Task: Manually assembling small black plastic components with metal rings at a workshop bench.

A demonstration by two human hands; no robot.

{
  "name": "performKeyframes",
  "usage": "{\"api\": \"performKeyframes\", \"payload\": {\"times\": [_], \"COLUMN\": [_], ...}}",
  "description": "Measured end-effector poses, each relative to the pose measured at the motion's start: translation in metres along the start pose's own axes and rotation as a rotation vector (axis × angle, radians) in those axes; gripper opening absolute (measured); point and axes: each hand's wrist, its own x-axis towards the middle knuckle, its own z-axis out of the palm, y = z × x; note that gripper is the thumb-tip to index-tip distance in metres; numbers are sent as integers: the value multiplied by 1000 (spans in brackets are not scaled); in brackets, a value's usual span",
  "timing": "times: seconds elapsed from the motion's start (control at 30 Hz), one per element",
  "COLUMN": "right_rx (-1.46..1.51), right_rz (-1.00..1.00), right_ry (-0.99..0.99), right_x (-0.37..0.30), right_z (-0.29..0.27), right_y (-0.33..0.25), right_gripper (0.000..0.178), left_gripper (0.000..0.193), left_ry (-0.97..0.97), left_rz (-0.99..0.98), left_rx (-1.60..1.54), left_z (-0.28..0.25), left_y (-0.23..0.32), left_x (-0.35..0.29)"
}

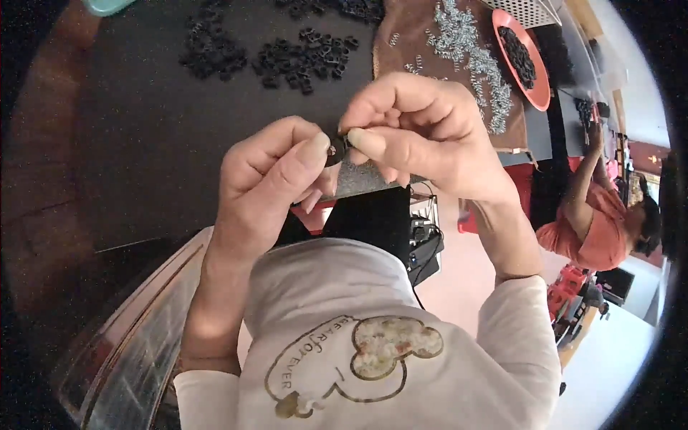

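Observation:
In front of my chest, at the table's near edge, my left hand (269,168) pinches a small black part (337,152) between thumb and forefinger. A tiny coppery spot shows at the part's left side. My right hand (433,132) is closed against the part's other side, thumb and forefinger pressed together there, its other fingers curled. The fingertips hide much of the part. Beyond my hands lie piles of small black plastic pieces (304,59). Many small metal springs (466,54) are spread on a brown cloth (401,44) at the far right.
An orange plate (539,92) of black pieces stands right of the springs, near a perforated white container (527,11). The dark tabletop (150,143) extends left. A co-worker in an orange shirt (591,226) is at the right. A glass-like panel (136,322) leans lower left.

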Motion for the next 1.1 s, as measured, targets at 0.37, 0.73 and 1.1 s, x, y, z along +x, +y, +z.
{"api": "performKeyframes", "payload": {"times": [0.37, 0.73, 1.1], "right_rx": [35, 82, 86], "right_rz": [7, -9, 13], "right_ry": [-21, -105, -211], "right_x": [-2, 4, 10], "right_z": [-5, -10, -15], "right_y": [-5, -5, -11], "right_gripper": [6, 13, 19], "left_gripper": [26, 24, 24], "left_ry": [23, 16, 0], "left_rz": [-1, -17, -48], "left_rx": [82, 79, 106], "left_z": [1, 1, -1], "left_y": [-1, -1, -2], "left_x": [-1, -2, -2]}}
